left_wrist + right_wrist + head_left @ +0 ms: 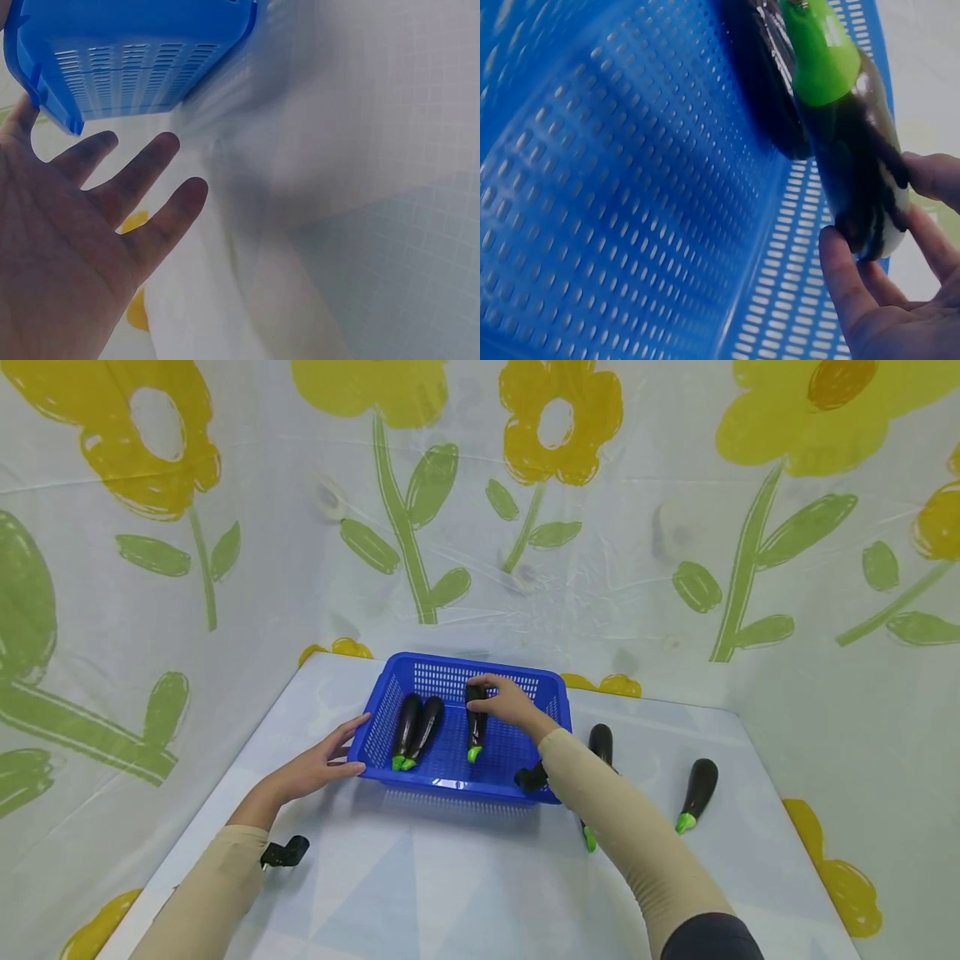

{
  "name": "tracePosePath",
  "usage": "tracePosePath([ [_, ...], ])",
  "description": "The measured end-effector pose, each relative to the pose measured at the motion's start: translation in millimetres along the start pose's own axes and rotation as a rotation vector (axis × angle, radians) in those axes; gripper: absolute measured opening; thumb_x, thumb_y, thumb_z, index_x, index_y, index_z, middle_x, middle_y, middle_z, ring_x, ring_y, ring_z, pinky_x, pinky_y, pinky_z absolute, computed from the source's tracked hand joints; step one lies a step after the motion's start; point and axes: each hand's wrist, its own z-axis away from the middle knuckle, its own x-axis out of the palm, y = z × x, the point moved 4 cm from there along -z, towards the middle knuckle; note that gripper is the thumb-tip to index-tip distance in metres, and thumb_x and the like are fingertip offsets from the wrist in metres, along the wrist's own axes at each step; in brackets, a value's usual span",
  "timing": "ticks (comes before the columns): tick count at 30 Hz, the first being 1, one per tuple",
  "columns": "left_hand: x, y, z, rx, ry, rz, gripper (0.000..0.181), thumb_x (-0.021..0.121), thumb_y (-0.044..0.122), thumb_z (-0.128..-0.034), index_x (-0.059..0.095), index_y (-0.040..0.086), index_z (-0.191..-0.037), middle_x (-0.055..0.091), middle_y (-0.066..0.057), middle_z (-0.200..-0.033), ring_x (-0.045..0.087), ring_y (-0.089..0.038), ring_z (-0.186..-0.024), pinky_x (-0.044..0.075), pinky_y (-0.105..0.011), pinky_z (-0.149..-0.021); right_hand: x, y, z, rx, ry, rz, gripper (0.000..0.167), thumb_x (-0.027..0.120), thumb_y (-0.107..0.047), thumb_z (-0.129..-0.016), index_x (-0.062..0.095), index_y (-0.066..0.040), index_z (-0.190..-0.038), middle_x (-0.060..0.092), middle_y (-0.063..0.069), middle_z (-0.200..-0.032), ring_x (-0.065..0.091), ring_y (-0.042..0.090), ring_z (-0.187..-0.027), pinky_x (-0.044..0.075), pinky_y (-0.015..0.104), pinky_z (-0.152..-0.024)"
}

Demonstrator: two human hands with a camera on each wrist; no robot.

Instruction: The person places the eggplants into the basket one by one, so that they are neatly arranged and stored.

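A dark purple eggplant (476, 731) with a bright green stem end is pinched at its wide end by my right hand (507, 700) inside the blue basket (450, 789). In the right wrist view, thumb and fingertips grip the eggplant (847, 165), green cap pointing away from the palm. Two more eggplants (406, 727) lie side by side in the basket's left part. My left hand (311, 768) touches the basket's left rim with its fingers spread; the left wrist view shows these fingers fairly straight beside the basket wall (135, 45).
To the right of the basket one eggplant (601, 743) lies partly hidden behind my right forearm. Farther right on the pale table (420, 893) lies another eggplant (698, 793). A flower-printed curtain (630, 568) surrounds the table's back and sides.
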Motion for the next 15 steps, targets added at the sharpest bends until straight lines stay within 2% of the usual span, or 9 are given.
tracePosePath([
  [8, 1.3, 0.4, 0.2, 0.009, 0.002, -0.004, 0.086, 0.066, 0.038, -0.0984, 0.011, 0.031, -0.164, 0.006, -0.025, -0.168, 0.026, -0.058, -0.144, 0.038, -0.069, -0.108, 10.5, -0.9, -7.6, 0.012, -0.029, 0.057, 0.048, 0.074, -0.023, -0.095, 0.061, -0.018, -0.141, 0.052, 0.013, -0.148, 0.050, 0.033, -0.132, 0.043, 0.053, -0.111],
  [15, 1.9, 1.0, 1.0, 0.003, 0.007, -0.011, 0.086, 0.066, 0.037, -0.0983, 0.012, 0.031, -0.164, 0.008, -0.024, -0.168, 0.028, -0.058, -0.144, 0.038, -0.069, -0.107, 17.7, -1.3, -14.0, 0.009, -0.052, 0.063, 0.049, 0.074, -0.021, -0.095, 0.060, -0.016, -0.142, 0.053, 0.014, -0.147, 0.055, 0.031, -0.128, 0.046, 0.048, -0.109],
])
